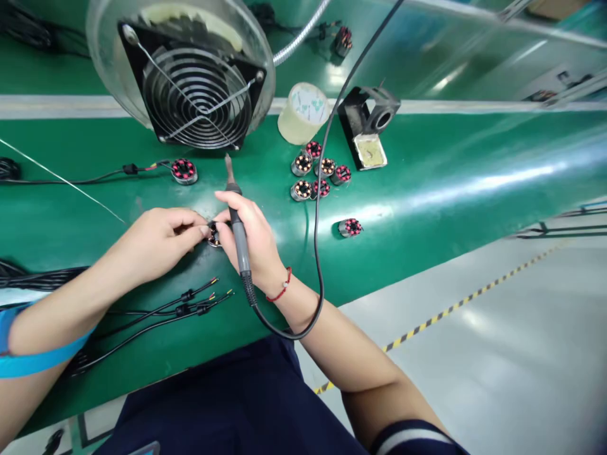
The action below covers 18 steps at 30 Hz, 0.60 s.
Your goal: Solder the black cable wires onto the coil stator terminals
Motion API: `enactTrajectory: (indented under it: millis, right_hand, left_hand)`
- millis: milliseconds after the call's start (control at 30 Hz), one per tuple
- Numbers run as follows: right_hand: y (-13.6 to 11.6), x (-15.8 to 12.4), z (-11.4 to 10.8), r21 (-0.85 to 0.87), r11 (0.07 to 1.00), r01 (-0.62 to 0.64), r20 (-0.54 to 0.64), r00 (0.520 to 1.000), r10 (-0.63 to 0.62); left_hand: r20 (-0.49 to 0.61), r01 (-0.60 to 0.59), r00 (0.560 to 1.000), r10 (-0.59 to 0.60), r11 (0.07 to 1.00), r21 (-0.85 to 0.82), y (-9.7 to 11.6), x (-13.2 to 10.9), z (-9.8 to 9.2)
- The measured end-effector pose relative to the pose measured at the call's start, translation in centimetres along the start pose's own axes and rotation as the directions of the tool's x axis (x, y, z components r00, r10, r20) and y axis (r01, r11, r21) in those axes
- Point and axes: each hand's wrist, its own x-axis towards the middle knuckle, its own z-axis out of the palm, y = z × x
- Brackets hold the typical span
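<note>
Between my two hands sits a small round motor stator [214,235], mostly covered by fingers. My left hand [165,240] is closed, its thumb and forefinger pinching the stator's left side. In my right hand [253,237] lies a soldering iron [241,243], its tip pointing up and away from the stator, while the fingertips touch the stator's right side. The iron's black cable [318,253] loops over my right forearm. Just behind the hands, a stator with red windings [184,171] is joined to a black cable.
A fume fan [199,104] stands at the back. To its right are a tape roll [303,112], an iron stand [367,126] and several stators [302,165]. One stator [349,227] lies apart. Black cables with stripped ends [190,309] lie near the front edge.
</note>
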Motion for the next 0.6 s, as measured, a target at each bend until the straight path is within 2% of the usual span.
enactTrajectory:
  millis: [33,100,200,267,367,500,600]
  right_hand:
    - [0.2,0.0,0.0,0.017,1.000,0.012,-0.041,0.999,-0.012]
    - [0.5,0.0,-0.2,0.032,0.998,0.049,-0.114,0.992,-0.045]
    - [1.1,-0.3,-0.8,0.036,0.997,0.072,-0.152,0.986,-0.066]
    - [1.2,-0.5,-1.2,0.060,0.998,0.025,-0.144,0.989,-0.016]
    - [1.1,-0.8,-1.3,0.074,0.997,-0.027,-0.143,0.989,0.037]
    - [0.8,-0.9,-1.3,0.058,0.997,0.052,-0.155,0.987,-0.042]
    - [0.6,-0.8,-1.3,0.049,0.993,0.108,-0.184,0.978,-0.097]
  left_hand:
    - [-0.020,0.013,1.000,-0.012,0.999,0.032,-0.2,0.2,-0.2]
    - [-0.134,0.044,0.990,-0.035,0.997,0.062,-0.5,0.6,-0.8]
    - [-0.298,0.069,0.954,-0.035,0.992,0.104,-0.6,1.2,-1.4]
    - [-0.284,0.088,0.959,-0.019,0.969,0.230,-0.4,1.7,-1.4]
    - [-0.177,0.100,0.984,-0.027,0.904,0.416,0.5,2.3,-1.0]
    - [-0.165,0.101,0.986,-0.023,0.870,0.483,1.2,2.7,-1.1]
    - [-0.172,0.130,0.984,-0.049,0.857,0.499,0.5,2.6,-2.4]
